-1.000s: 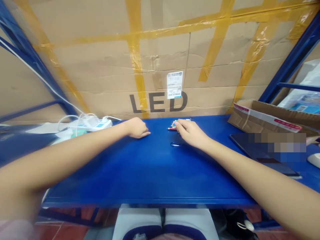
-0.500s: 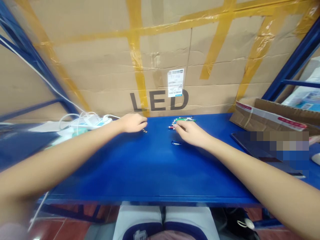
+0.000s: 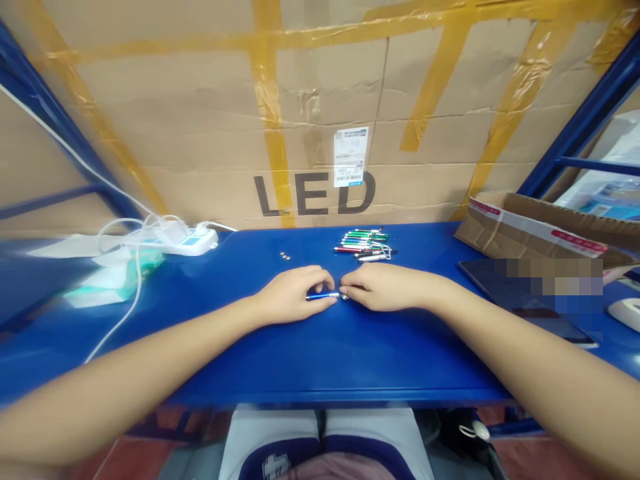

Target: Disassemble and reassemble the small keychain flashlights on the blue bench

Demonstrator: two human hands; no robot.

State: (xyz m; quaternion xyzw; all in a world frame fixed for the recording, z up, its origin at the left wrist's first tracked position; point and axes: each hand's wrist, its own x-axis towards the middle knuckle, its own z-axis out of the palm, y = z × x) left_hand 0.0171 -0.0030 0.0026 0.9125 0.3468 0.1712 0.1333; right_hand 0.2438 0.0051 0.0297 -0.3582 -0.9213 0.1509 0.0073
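Note:
Near the middle of the blue table, my left hand [image 3: 295, 293] is closed on a slim blue pen-shaped metal tube [image 3: 323, 295], which lies level between thumb and fingers. My right hand [image 3: 383, 287] pinches a small silver piece [image 3: 344, 295] at the tube's right end; its exact kind is too small to tell. Behind my hands lies a group of similar slim tubes [image 3: 360, 243], green, red, black and silver, some with straps or clips. To the left of these are several small shiny discs, like button cells [image 3: 285, 255].
A white power strip [image 3: 193, 241] with cables stands at the back left, beside a green and white packet [image 3: 120, 277]. At right are an open cardboard box [image 3: 535, 227], a dark tablet-like device [image 3: 525, 300] and a white rounded object [image 3: 625, 312]. A large carton [image 3: 200, 133] stands behind.
Both hands have come nearer and together from the discs and the tube group. The blue tube that lay alone on the table is now in my left hand, with my right at its end.

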